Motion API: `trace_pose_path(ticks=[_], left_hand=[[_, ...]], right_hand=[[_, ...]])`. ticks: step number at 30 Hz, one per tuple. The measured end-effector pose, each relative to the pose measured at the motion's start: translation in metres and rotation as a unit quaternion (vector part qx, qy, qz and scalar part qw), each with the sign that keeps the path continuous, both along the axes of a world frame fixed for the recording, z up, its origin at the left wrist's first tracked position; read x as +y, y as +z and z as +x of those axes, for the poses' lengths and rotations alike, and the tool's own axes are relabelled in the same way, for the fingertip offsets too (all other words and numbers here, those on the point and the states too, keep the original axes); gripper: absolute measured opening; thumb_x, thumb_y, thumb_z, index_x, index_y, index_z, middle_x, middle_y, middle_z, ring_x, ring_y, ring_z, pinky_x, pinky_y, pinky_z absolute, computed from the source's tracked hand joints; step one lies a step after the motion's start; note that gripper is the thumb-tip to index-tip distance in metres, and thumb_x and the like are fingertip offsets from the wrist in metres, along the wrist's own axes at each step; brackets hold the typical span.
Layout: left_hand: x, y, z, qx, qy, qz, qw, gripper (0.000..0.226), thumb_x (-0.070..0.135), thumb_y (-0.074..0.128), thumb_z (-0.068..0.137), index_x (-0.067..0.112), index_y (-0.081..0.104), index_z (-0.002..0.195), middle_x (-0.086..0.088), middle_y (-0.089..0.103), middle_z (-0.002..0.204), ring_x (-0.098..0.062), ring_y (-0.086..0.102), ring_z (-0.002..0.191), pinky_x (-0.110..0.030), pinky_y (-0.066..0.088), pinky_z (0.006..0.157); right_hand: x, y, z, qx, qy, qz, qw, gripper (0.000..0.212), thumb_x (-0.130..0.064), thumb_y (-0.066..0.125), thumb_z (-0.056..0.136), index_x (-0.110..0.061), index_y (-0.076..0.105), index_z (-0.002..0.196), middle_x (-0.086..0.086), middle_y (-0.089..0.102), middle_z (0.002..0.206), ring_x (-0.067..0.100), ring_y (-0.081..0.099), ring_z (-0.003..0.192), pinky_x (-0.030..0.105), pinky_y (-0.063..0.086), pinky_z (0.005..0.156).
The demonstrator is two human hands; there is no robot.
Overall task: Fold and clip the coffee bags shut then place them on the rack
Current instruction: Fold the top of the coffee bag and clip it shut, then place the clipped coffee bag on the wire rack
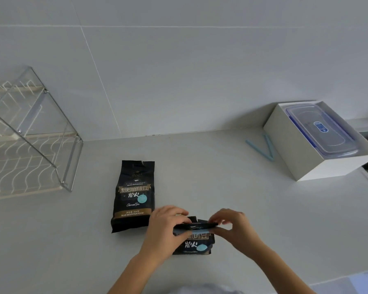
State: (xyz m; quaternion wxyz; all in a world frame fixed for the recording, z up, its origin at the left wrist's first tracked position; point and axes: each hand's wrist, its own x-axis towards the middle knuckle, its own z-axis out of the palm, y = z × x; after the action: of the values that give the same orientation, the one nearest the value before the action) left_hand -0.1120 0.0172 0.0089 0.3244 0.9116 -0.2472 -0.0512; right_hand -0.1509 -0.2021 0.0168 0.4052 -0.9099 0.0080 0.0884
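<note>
Two black coffee bags lie on the white counter. The far coffee bag (134, 196) lies flat with its top unfolded. The near coffee bag (194, 242) has its top folded over, and a light blue clip (197, 230) runs across the fold. My left hand (167, 228) grips the fold's left end with curled fingers. My right hand (232, 227) pinches the right end of the fold and clip. A second light blue clip (263, 148), spread open in a V, lies at the back right. The wire rack (30, 132) stands at the left against the wall.
A white open box (289, 149) holding a clear plastic container with a blue-latched lid (321, 130) stands at the right, just past the open clip. The counter's front edge runs along the lower right.
</note>
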Motion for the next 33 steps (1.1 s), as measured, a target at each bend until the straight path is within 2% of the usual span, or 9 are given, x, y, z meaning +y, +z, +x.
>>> trace_pose_path(ticks=[3,6,8,11,16,20,22,26,33], left_hand=[[-0.016,0.002,0.001,-0.055,-0.016,0.031,0.998,0.022,0.046,0.069,0.072,0.033,0.071,0.089,0.022,0.066,0.103,-0.001,0.049,0.109,-0.040,0.017,0.109],[-0.025,0.001,-0.001,-0.097,-0.041,0.027,0.994,0.010,0.038,0.071,0.074,0.029,0.069,0.079,0.019,0.069,0.085,-0.002,0.056,0.099,-0.039,0.020,0.108],[-0.025,-0.003,-0.003,-0.052,-0.043,-0.036,0.997,0.005,0.029,0.071,0.076,0.024,0.071,0.076,0.013,0.071,0.081,-0.005,0.062,0.091,-0.035,0.034,0.105],[-0.022,-0.004,-0.004,0.049,-0.025,-0.120,0.991,0.005,0.020,0.070,0.077,0.018,0.074,0.080,0.008,0.073,0.083,-0.004,0.064,0.082,-0.033,0.053,0.079],[-0.016,0.003,0.005,0.107,-0.017,-0.151,0.983,0.009,0.023,0.072,0.077,0.027,0.072,0.085,0.015,0.071,0.085,-0.003,0.065,0.085,-0.020,0.051,0.078],[0.008,-0.009,-0.002,0.132,0.068,-0.191,0.970,0.035,0.031,0.074,0.074,0.038,0.060,0.105,0.024,0.063,0.107,0.008,0.055,0.107,-0.003,0.040,0.088],[0.019,-0.021,-0.012,0.157,0.083,-0.175,0.968,0.051,0.030,0.076,0.073,0.036,0.051,0.117,0.027,0.052,0.119,0.011,0.046,0.115,-0.006,0.037,0.094],[0.027,-0.037,-0.030,0.148,0.088,-0.160,0.972,0.057,0.012,0.076,0.073,0.031,0.048,0.120,0.020,0.043,0.122,0.001,0.047,0.116,-0.022,0.046,0.097],[0.060,-0.016,-0.021,0.186,0.174,-0.298,0.920,0.055,0.009,0.075,0.075,0.039,0.050,0.113,0.016,0.052,0.121,-0.010,0.053,0.114,-0.028,0.052,0.086]], right_hand=[[0.006,-0.012,-0.011,-0.017,-0.066,0.087,0.994,0.019,-0.012,0.077,0.073,-0.029,0.070,0.076,-0.007,0.070,0.079,0.010,0.064,0.077,0.030,0.055,0.073],[0.008,-0.021,-0.014,-0.016,-0.094,0.127,0.987,0.019,-0.006,0.076,0.073,-0.024,0.071,0.076,-0.004,0.069,0.080,0.015,0.064,0.077,0.038,0.056,0.075],[0.007,-0.026,-0.014,-0.029,-0.095,0.139,0.985,0.017,-0.004,0.077,0.072,-0.019,0.070,0.074,-0.002,0.068,0.078,0.017,0.064,0.075,0.040,0.055,0.075],[0.009,-0.031,-0.012,-0.040,-0.101,0.155,0.982,0.021,-0.003,0.077,0.072,-0.022,0.067,0.071,-0.002,0.068,0.076,0.016,0.062,0.073,0.039,0.055,0.074],[0.006,-0.035,-0.010,0.011,-0.128,0.182,0.975,0.026,-0.012,0.077,0.070,-0.025,0.061,0.087,-0.008,0.068,0.086,0.008,0.063,0.083,0.038,0.055,0.079],[0.005,-0.042,-0.012,0.081,-0.057,0.160,0.982,0.055,-0.032,0.081,0.063,-0.038,0.048,0.108,-0.018,0.058,0.115,-0.005,0.054,0.106,0.027,0.052,0.084],[0.011,-0.048,-0.015,0.115,-0.012,0.141,0.983,0.069,-0.036,0.083,0.060,-0.043,0.043,0.116,-0.020,0.055,0.121,-0.001,0.053,0.110,0.029,0.052,0.085],[0.023,-0.051,-0.019,0.077,-0.031,0.136,0.987,0.065,-0.023,0.085,0.059,-0.037,0.050,0.112,-0.014,0.064,0.108,0.016,0.061,0.102,0.043,0.058,0.079],[0.055,-0.012,-0.005,0.056,-0.020,0.139,0.989,0.056,-0.039,0.084,0.056,-0.044,0.058,0.105,-0.021,0.069,0.098,0.001,0.063,0.092,0.025,0.054,0.073]])
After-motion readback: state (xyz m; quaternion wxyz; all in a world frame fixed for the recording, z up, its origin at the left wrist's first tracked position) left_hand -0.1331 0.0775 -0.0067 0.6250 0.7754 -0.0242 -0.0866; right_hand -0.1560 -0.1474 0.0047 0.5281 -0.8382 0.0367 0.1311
